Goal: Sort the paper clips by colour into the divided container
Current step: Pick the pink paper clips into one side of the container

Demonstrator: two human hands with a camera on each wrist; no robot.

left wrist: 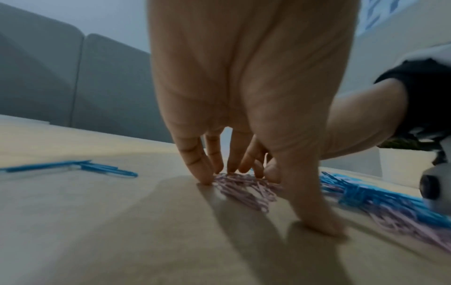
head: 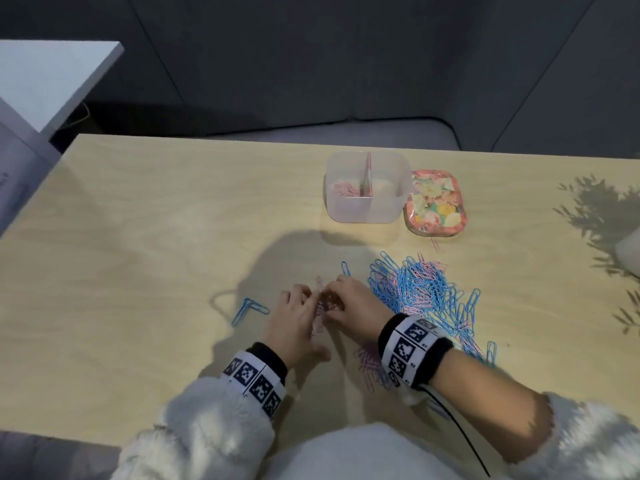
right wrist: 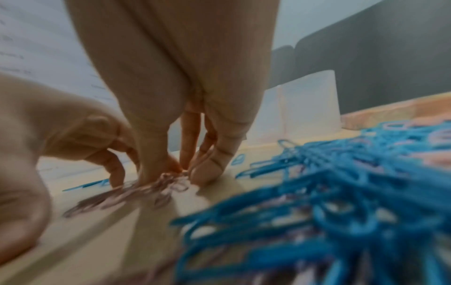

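Observation:
A small bunch of pink paper clips (head: pixel 321 308) lies on the wooden table (head: pixel 156 254) between my two hands. My left hand (head: pixel 298 318) stands with straight fingers (left wrist: pixel 195 165) touching the bunch's left side, thumb spread on the table. My right hand (head: pixel 349 303) pinches some of these pink clips (right wrist: pixel 174 180) between thumb and fingers (right wrist: pixel 214 164). The mixed blue and pink pile (head: pixel 426 292) spreads just right of my right hand. The translucent divided container (head: pixel 367 216) stands beyond, with a few pink clips (head: pixel 344 190) in its left compartment.
A floral lid (head: pixel 436 202) lies right of the container. Two blue clips (head: pixel 249 310) lie left of my left hand, one blue clip (head: pixel 345 268) beyond my right hand. More pink clips (head: pixel 367 365) sit near my right wrist. A white pot (head: pixel 628 251) stands at the right edge.

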